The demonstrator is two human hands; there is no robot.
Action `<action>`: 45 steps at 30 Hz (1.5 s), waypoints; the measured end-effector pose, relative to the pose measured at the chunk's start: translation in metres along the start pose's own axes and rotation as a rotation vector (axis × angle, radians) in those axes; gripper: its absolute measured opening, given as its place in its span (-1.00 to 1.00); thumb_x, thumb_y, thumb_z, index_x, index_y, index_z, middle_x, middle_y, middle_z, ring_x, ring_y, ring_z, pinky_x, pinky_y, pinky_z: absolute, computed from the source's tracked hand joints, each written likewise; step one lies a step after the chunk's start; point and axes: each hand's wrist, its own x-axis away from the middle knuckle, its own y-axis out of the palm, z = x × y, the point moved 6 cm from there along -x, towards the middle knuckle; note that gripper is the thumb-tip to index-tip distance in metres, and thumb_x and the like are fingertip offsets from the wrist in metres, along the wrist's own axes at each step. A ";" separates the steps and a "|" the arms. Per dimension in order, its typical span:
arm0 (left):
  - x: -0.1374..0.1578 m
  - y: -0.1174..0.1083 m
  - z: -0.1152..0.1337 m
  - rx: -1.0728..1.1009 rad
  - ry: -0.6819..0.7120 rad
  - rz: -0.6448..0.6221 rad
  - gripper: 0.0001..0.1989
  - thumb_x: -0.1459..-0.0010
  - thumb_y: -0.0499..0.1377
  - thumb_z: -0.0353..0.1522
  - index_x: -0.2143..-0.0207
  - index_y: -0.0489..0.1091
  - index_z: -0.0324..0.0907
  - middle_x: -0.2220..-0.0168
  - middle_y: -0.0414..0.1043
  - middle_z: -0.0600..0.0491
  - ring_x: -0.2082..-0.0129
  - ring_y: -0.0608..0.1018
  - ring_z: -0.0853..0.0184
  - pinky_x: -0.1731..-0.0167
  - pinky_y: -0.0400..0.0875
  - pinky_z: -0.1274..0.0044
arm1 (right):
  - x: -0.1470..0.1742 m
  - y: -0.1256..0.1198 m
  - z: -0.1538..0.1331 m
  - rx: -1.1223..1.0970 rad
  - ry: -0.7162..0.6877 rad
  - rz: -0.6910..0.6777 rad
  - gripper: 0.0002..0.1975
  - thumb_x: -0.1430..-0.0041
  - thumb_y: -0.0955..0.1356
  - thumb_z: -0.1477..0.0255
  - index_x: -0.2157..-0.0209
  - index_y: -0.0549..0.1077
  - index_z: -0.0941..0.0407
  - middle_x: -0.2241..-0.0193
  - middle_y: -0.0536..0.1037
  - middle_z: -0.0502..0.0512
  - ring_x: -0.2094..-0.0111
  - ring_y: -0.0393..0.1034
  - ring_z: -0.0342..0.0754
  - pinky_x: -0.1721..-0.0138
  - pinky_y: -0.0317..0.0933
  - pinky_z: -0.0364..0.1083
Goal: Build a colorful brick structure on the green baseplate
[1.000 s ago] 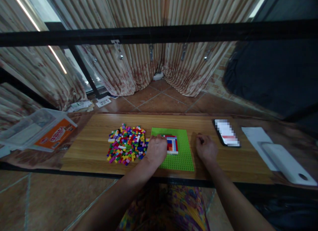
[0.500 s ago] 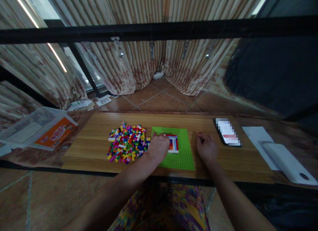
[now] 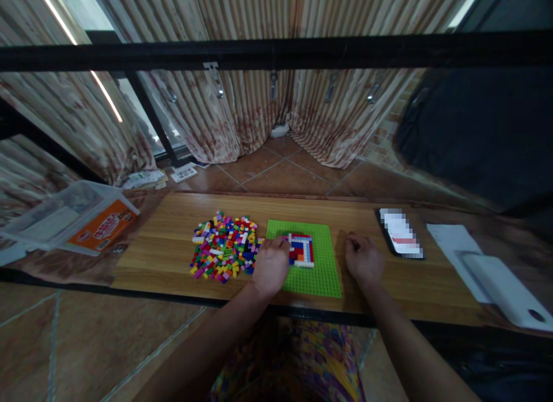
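Note:
My left hand (image 3: 271, 266) is over the left part of a green baseplate (image 3: 324, 281). Its fingers are bent together at the left edge of a flat patch of toy bricks (image 3: 307, 251) in red, white, blue and orange; whatever they pinch is hidden. Just left of this hand lies a heap of loose toy bricks (image 3: 224, 246) in many colours. To the right of the baseplate my right hand (image 3: 365, 261) rests on the wooden tabletop (image 3: 410, 287), fingers curled in. I cannot make out anything between its thumb and forefinger.
A phone (image 3: 401, 234) with a blurred screen lies right of my right hand. Beyond it are a white sheet (image 3: 453, 246) and a white device (image 3: 503, 287). A clear plastic tub (image 3: 47, 217) with an orange label stands at the far left. A black bar (image 3: 276, 55) crosses behind the table.
My left hand has drawn slightly left off the brick patch, so more of its red and blue bricks show. The right hand stays in place. The view has shifted a little.

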 end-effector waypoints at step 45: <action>0.068 0.003 -0.040 0.463 -0.198 0.318 -0.68 -0.22 0.02 -0.47 -0.02 0.32 -0.17 0.04 0.44 -0.05 0.04 0.47 0.27 -0.03 0.40 0.40 | -0.003 0.006 0.016 0.204 -0.038 -0.077 -0.58 -0.23 0.18 0.25 0.17 0.55 0.19 0.28 0.51 0.27 0.37 0.34 0.07 0.41 0.08 -0.03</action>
